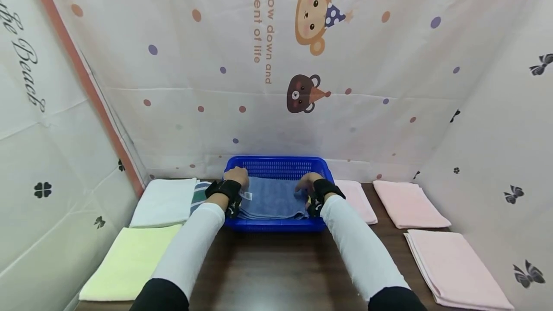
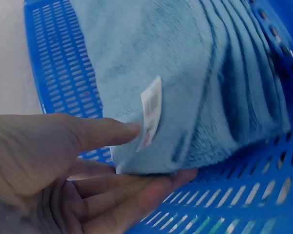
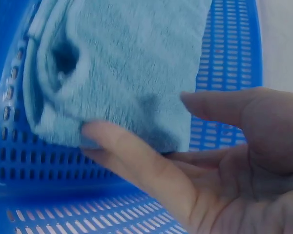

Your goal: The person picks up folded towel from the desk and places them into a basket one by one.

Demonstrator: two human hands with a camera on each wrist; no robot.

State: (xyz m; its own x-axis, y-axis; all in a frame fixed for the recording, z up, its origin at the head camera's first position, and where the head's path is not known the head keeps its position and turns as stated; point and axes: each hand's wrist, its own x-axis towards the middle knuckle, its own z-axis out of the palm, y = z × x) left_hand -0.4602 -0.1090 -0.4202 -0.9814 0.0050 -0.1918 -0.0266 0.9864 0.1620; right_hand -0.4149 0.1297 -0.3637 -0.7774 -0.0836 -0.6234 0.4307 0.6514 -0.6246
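A folded blue towel [image 1: 274, 196] lies inside a blue plastic basket [image 1: 276, 227], its layered edge facing the near side. At its left end my left hand [image 1: 236, 176] holds it, thumb over the top by a white label [image 2: 151, 112] and fingers under the edge in the left wrist view. My right hand [image 1: 308, 182] is at the towel's right end. In the right wrist view its fingers [image 3: 141, 161] reach along the end of the towel, while the thumb [image 3: 215, 105] stays spread apart from them near the corner.
Left of the basket lie a white towel [image 1: 166, 203], a striped cloth [image 1: 199, 198] and a yellow towel [image 1: 131, 263]. Pink towels [image 1: 408, 203] [image 1: 458, 268] lie on the right, one pink cloth [image 1: 356, 200] close against the basket. Printed curtains [image 1: 276, 124] enclose the dark wooden table [image 1: 276, 272].
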